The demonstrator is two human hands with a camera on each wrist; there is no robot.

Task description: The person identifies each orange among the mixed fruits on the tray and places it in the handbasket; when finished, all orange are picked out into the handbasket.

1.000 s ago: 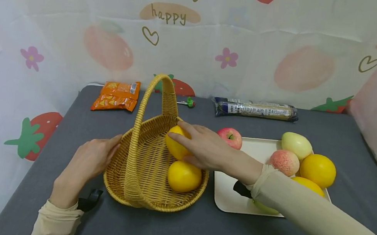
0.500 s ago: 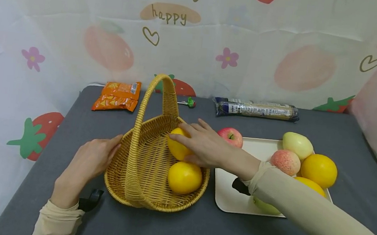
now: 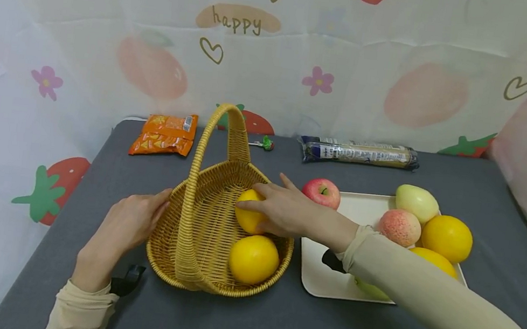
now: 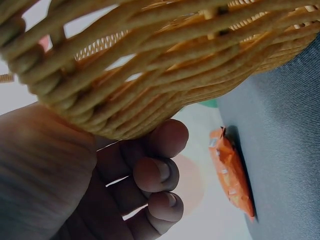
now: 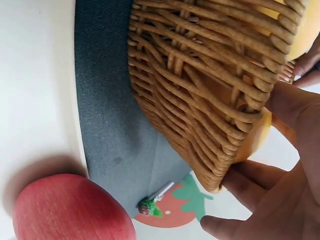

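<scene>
Now the lower yellow fruit [image 3: 253, 260] sits nearer the frame's bottom, perhaps freeing room; right hand [image 3: 286, 209] half-curled round the upper yellow fruit [image 3: 247, 219], left hand [image 3: 130, 220] gripping the basket [image 3: 168, 235].

Soft, even, slightly muted light fills the head view, with gentle shadows and a faint sheen on the yellow fruit [image 3: 253, 260]. In the left wrist view the left hand [image 4: 90, 180] sits dark against a pale, washed-out backdrop [image 4: 205, 215]; in the right, a red apple [image 5: 70, 210] casts a soft-edged shadow on the tray [image 5: 35, 90].
</scene>
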